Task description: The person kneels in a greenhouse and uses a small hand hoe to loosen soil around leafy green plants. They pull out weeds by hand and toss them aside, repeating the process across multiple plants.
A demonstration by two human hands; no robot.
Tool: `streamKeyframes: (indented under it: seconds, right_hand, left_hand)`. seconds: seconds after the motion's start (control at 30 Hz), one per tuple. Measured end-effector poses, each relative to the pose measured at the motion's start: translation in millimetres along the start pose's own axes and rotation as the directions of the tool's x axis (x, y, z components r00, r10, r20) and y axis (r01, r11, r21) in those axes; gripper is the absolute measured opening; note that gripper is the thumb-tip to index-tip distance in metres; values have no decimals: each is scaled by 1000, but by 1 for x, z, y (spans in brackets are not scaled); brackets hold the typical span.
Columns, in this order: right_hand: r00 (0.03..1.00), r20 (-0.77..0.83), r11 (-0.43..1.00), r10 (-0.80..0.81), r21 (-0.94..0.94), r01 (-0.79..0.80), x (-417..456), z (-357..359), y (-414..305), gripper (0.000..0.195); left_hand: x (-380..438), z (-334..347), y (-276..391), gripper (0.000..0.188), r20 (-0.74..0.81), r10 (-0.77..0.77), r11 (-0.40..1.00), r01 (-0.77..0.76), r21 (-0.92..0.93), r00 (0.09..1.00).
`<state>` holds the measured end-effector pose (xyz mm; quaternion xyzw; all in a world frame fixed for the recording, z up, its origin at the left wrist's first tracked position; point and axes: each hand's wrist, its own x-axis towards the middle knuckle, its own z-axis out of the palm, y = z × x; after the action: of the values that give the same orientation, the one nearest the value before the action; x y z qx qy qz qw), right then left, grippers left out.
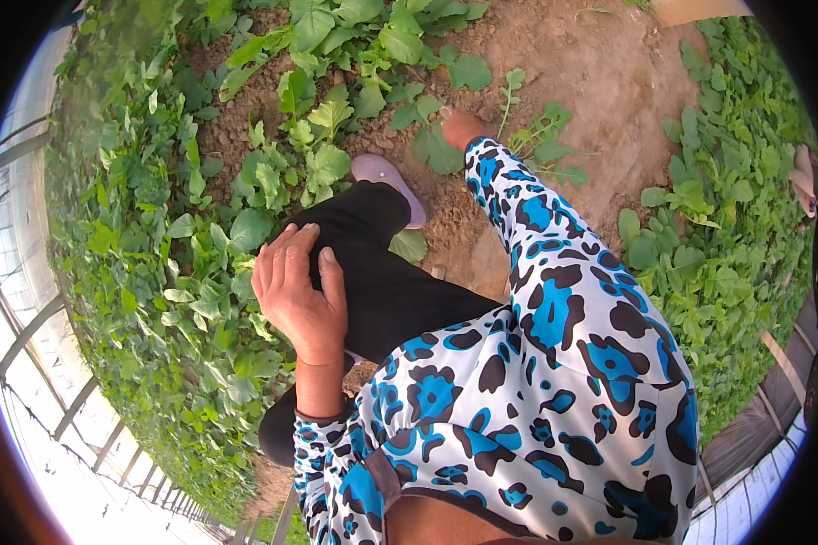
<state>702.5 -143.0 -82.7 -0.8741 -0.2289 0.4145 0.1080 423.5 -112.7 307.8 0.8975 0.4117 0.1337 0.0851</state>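
Note:
My left hand (303, 296) lies palm down on the knee of my black trousers (375, 279), thumb apart from the fingers, with nothing in it. My right hand (460, 128) reaches down to the soil beside a broad-leaved green plant (438, 146). Its fingers are curled and partly hidden, so whether they grip a stem is unclear. Just right of that hand, a small leafy plant (549, 139) leans over the ground. A pink shoe (392, 180) stands on the soil among the leaves.
Dense leafy greens (157, 272) cover the left, and another bed of greens (722, 272) lies on the right. Between them runs bare brown soil (607, 88). Curved frame bars (31, 334) and light sheeting line the left rim. A pinkish object (804, 180) shows at the far right.

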Motion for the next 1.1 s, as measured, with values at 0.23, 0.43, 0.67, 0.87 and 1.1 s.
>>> streamKeyframes:
  seconds: [0.23,0.43,0.67,0.87,1.1]
  right_hand:
    - [962,-142,972,-233,-60,226,-37,23,94,53]
    - [999,-23,998,-39,52,40,-94,25,141,61]
    - [998,-57,992,6,123,1,-149,21,184,54]
    - [993,-111,997,-23,68,31,-162,-3,174,49]
    - [983,-182,986,39,168,-8,-160,-13,164,47]
  left_hand:
    - [3,-2,2,20,-3,10,1000,-10,-5,1000]
    - [-9,-2,-7,20,-55,0,1000,0,16,998]
    - [-17,1,-10,21,-75,-7,1000,8,15,997]
    - [-13,4,-4,21,-58,7,999,-4,49,998]
    - [-4,5,5,21,-39,23,998,-21,52,999]
